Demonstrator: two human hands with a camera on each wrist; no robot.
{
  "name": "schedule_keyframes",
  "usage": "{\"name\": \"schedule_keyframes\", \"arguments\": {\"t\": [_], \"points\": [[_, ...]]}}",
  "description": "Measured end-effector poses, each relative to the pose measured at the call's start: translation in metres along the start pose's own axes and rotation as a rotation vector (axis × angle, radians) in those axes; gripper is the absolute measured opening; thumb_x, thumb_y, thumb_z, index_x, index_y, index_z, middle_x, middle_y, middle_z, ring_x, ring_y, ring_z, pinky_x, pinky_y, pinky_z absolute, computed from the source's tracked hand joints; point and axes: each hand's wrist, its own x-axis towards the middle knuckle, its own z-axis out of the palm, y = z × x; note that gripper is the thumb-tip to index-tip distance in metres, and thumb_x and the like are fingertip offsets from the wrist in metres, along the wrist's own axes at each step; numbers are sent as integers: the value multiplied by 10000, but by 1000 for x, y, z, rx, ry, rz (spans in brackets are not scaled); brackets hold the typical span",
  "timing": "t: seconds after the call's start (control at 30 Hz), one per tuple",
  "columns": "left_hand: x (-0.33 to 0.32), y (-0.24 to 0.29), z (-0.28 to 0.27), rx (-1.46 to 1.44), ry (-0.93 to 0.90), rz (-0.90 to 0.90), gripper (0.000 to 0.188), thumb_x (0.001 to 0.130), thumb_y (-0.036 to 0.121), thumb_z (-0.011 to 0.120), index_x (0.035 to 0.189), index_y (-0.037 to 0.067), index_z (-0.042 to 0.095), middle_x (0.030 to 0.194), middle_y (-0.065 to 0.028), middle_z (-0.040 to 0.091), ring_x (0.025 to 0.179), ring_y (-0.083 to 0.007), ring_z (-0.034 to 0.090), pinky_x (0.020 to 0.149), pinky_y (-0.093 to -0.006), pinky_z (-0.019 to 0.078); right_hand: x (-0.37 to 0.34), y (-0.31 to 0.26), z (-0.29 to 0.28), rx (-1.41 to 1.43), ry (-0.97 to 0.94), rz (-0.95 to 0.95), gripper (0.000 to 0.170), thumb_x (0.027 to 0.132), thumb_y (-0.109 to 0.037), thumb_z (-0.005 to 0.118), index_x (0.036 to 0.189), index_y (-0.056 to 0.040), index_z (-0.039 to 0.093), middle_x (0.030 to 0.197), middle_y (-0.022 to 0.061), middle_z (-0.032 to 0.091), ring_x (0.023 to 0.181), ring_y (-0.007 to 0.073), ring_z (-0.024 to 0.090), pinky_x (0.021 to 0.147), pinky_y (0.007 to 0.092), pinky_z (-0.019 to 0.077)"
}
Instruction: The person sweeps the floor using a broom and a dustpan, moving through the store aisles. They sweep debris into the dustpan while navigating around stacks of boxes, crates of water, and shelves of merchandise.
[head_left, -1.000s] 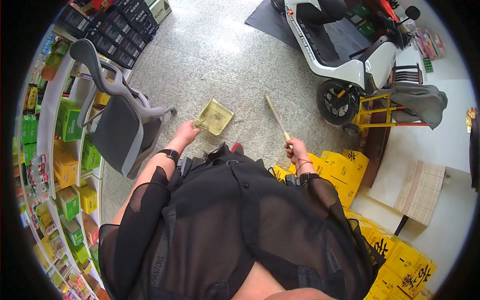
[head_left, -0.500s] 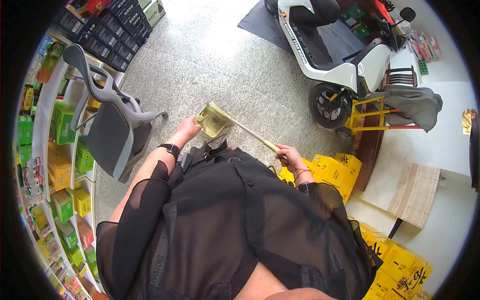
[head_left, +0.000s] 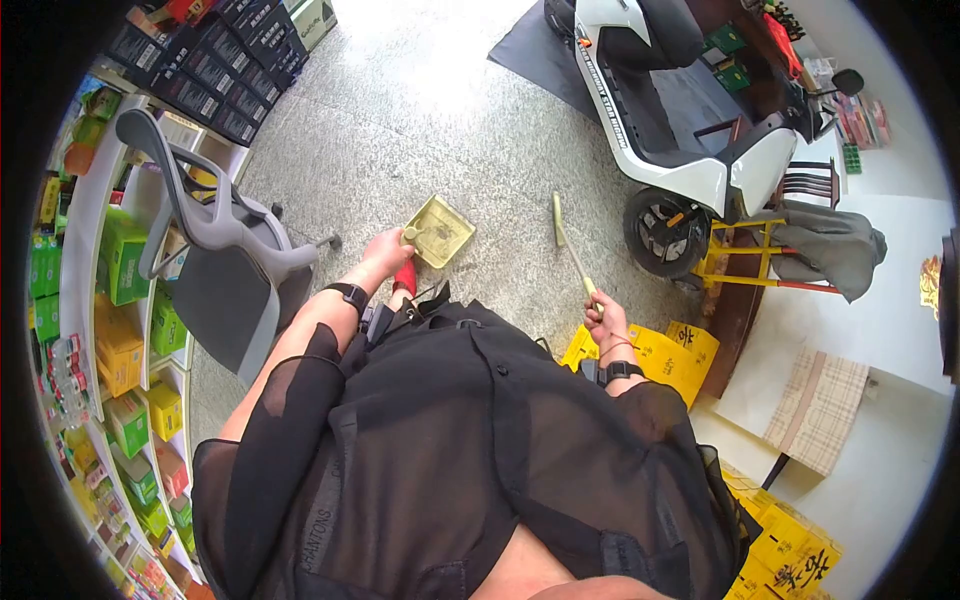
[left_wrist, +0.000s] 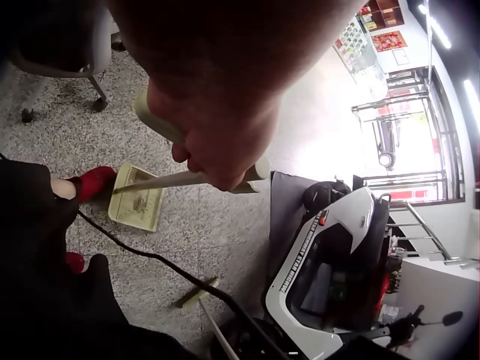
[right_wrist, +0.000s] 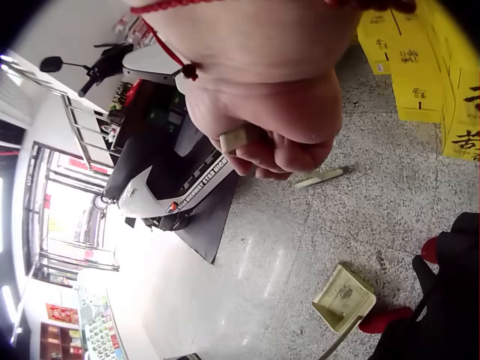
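Note:
My left hand [head_left: 385, 252] grips the upright handle of a pale yellow long-handled dustpan [head_left: 443, 230]. Grey dirt shows inside the pan, which sits at floor level in the left wrist view. In my right hand [head_left: 606, 316] is the handle of a broom [head_left: 574, 255], fingers curled round it. The narrow broom head [left_wrist: 198, 293] is at the floor to the right of the dustpan, apart from it. The right wrist view shows the handle's pale end [right_wrist: 233, 140] sticking out of the fist. A red shoe [left_wrist: 96, 183] is right beside the pan.
A grey office chair [head_left: 225, 260] and stocked shelves [head_left: 110, 300] line the left. A white scooter [head_left: 660, 130] and yellow hand truck [head_left: 745, 250] stand at the right. Yellow boxes [head_left: 660, 355] are stacked near my right arm. Speckled floor [head_left: 400, 120] stretches ahead.
The broom swung left to the dustpan half a second ago and is now back out to the right, away from it. A red shoe has come forward beside the pan.

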Motion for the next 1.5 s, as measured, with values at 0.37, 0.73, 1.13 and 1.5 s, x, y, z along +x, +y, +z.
{"name": "schedule_keyframes", "arguments": {"t": [0.37,0.73,1.13,1.5], "points": [[74,-4,-93,-67,-4,-38,363,723,270,585,1050,113,589,998,-173,608,952,-314,573,816,-403,453,5,-14,159,-338,-96,51,300,792,-91,520,1089,-128,510,656,-11,456,420,62,351,358,202,263],[123,-18,-141,8,-23,-33,344,713,270,578,1016,109,600,1001,-162,609,948,-312,575,816,-406,455,12,-43,248,-332,-295,135,539,760,-79,538,1285,-71,416,700,29,509,439,52,323,414,200,265],[164,-11,-172,-184,135,-137,345,732,259,626,1046,120,597,979,-140,626,937,-284,591,805,-373,461,82,-164,240,-186,-258,10,484,821,-109,494,1291,-81,382,704,54,496,431,59,331,396,203,275],[237,18,-155,-285,253,-345,377,731,292,613,1044,84,579,981,-152,621,914,-304,592,785,-385,463,193,-292,327,-634,-355,47,406,781,-83,525,1185,-101,487,649,-7,462,439,64,365,385,206,276]]}}
